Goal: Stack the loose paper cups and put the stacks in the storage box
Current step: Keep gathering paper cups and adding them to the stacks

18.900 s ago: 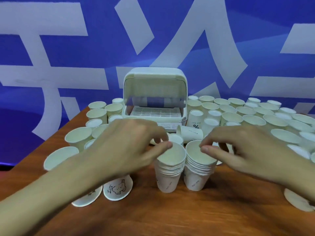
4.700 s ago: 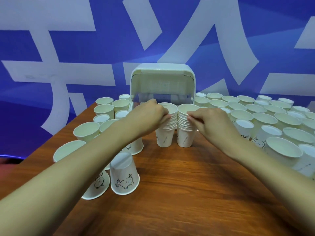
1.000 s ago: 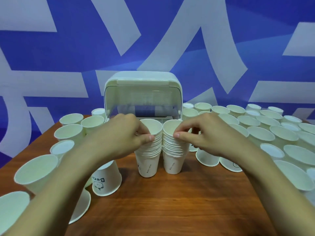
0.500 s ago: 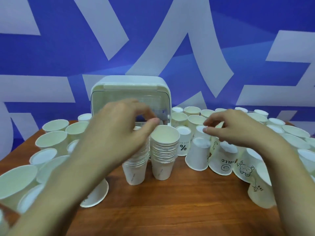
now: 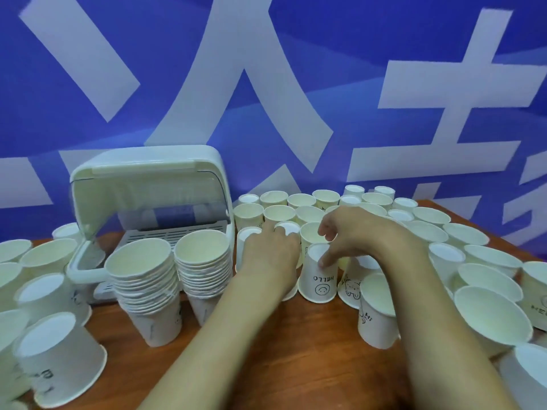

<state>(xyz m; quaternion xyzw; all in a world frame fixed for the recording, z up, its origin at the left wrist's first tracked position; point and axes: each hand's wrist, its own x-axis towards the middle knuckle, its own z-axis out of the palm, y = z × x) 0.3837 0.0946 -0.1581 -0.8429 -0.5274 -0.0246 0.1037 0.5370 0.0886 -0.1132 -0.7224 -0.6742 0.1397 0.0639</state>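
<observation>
Well, the risk sits to the left of both hands: 2 tall stacks (image 5: 145,279) stand touching each other just in front of the open storage box (image 5: 148,184). The left forearm passes close beside the nearer stack, so a careless sweep of that arm could, I'd judge, topple them across the table (image 5: 296,350). Around the hands the loose cups (image 5: 279,213) crowd rim to rim, some upturned, some upright; pulling any cup out could knock its neighbours over.

The left hand (image 5: 270,255) lies among the upturned cups, back to me, fingers bent down out of sight, so whether it grips anything I cannot tell. Just to its right the HELLO cup (image 5: 318,279) stands upside down. The right hand (image 5: 361,235) arches above it, half spread, 1 fingertip (image 5: 322,263) touching the base, the rest clear, nothing held. Further right more loose cups wait unstacked.
</observation>
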